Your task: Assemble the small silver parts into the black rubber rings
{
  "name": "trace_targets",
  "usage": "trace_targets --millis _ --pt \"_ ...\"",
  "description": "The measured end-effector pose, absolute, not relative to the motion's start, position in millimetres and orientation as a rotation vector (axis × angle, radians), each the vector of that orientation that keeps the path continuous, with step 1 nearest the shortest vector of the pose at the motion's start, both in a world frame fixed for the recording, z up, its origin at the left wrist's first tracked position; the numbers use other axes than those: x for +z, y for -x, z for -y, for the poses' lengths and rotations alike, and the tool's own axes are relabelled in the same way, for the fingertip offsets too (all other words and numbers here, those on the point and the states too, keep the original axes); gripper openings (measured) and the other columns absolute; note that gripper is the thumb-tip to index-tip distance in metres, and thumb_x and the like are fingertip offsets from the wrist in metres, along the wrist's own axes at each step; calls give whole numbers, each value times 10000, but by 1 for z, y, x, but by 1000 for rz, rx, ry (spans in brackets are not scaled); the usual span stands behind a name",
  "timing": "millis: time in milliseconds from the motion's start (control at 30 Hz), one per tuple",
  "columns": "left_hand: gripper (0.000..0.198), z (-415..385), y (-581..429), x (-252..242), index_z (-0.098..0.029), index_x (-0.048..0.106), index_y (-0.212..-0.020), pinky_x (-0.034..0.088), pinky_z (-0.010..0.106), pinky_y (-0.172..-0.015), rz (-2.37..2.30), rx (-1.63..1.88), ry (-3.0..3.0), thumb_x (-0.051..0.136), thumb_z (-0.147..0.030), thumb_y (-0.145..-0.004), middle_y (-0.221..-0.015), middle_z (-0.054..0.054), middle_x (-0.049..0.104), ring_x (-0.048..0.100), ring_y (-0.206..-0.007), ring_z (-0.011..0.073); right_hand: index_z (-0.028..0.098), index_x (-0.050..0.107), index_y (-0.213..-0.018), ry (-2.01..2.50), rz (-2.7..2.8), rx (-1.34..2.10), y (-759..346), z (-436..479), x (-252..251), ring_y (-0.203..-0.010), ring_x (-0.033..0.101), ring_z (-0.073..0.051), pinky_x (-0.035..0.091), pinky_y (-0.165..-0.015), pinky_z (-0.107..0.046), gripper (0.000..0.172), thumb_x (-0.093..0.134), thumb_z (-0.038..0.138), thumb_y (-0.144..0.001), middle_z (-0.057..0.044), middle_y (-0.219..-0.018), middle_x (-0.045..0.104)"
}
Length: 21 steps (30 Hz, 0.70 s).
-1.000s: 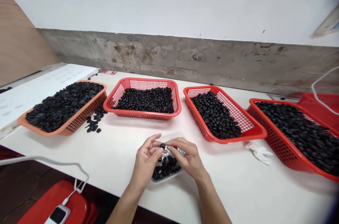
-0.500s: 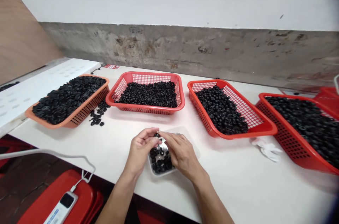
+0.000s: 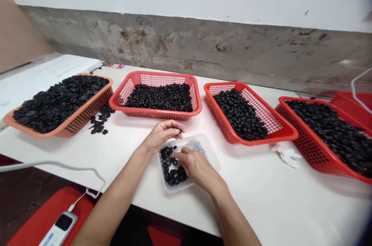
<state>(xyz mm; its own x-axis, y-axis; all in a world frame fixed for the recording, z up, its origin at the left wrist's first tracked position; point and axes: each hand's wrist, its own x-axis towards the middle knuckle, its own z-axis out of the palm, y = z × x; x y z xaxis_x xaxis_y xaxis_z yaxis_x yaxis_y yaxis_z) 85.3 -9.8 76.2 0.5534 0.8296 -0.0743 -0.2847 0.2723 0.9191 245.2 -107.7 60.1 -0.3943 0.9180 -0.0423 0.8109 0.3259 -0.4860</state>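
Parts [image 3: 174, 176] in a clear tray [image 3: 214, 162], with both hands close by

Small black parts, some seen to be ring-shaped, are gathered in the left half of the tray, which is set near the middle of a white table [image 3: 139, 131]. Silvery bits [image 3: 197, 146], too small to be made out, are spread at the tray's far right.

By the left hand [image 3: 162, 134], raised at the tray's far left edge, a dark piece [image 3: 179, 132] is held between narrowed fingertips; it is partly hidden. The right hand [image 3: 195, 164] is lowered over the tray from the near right, its fingers bent and close together, the tips set among the parts. Whether one is gripped there cannot be told.

Beyond the tray, four baskets filled with black pieces are ranged in an arc: an orange basket [image 3: 43, 135] at left, a red middle basket [image 3: 157, 114], a third basket [image 3: 263, 112], tilted toward the near right, and a rightmost basket [image 3: 315, 153], cut off by the picture's edge. Loose pieces [image 3: 100, 124] are scattered between the first two. A crumpled tissue [image 3: 287, 155] is seen between the last two, on their near side. At near left, a white device [image 3: 59, 227] is rested on a red stool [image 3: 31, 221].
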Motion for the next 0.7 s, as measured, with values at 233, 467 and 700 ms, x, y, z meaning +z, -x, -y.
trace_targets --millis 233,467,700 --pt "142 2 -86 52 -122 724 -834 478 245 -705 -596 862 -996 755 -186 -711 -828 42 703 640 -703 124 178 670 -814 1682 2362 667 -243 103 62 -696 559 -136 304 -642 -264 229 501 74 -928 -28 -801 616" --pt "133 5 -87 52 -114 745 -842 471 266 -736 -565 844 -1079 722 -186 -733 -796 46 701 635 -710 134 184 676 -793 1747 2387 712 -238 101 63 -772 617 -171 367 -692 -265 202 534 74 -885 -49 -852 663" --pt "153 6 -82 49 -111 752 -843 461 266 -731 -526 805 -1057 726 -203 -723 -757 53 702 621 -701 136 177 670 -868 1657 2121 744 -238 104 67 -733 623 -171 435 -695 -264 129 558 116 -848 -37 -821 681"
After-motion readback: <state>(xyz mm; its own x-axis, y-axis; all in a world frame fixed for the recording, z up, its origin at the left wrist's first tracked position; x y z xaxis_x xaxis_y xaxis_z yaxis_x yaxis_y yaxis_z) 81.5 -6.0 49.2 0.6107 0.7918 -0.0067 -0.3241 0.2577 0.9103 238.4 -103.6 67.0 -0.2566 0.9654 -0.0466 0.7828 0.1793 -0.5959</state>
